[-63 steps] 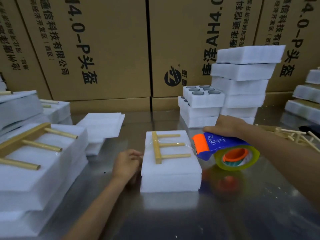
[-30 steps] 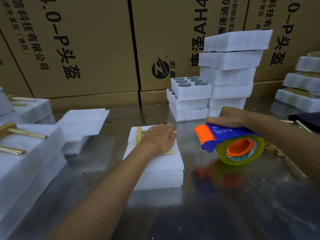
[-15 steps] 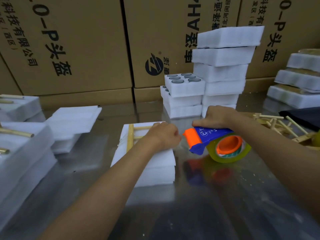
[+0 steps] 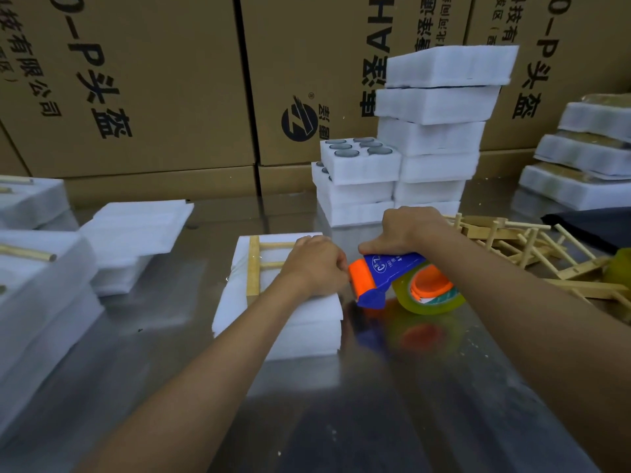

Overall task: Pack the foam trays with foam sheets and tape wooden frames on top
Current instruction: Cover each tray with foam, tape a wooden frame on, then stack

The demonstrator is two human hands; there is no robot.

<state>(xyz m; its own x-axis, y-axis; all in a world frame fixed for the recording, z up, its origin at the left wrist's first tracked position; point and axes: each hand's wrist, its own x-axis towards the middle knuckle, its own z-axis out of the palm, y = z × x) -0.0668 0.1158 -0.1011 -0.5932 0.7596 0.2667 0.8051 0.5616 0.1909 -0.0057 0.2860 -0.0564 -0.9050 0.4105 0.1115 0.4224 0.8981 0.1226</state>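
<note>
A white foam tray [image 4: 283,322] with a foam sheet over it lies mid-table, and a wooden frame [image 4: 253,268] sits on top. My left hand [image 4: 312,266] rests on the tray's right edge, covering the frame's rungs. Its fingers are curled tight against the orange mouth of the tape dispenser [image 4: 389,271], as if pinching the tape end; the clear tape itself is hard to see. My right hand [image 4: 406,230] grips the blue dispenser from above, and its yellowish tape roll [image 4: 433,302] hangs just over the metal table [image 4: 375,404].
Loose foam sheets [image 4: 136,230] lie left of the tray, and packed trays with frames [image 4: 34,285] are stacked at the far left. Foam tray stacks [image 4: 440,131] stand behind. A pile of wooden frames [image 4: 532,247] lies to the right. Cardboard boxes [image 4: 153,80] wall the back.
My left hand went from the tray's left side onto its top and across to the right edge. The dispenser moved left until its orange mouth met that hand.
</note>
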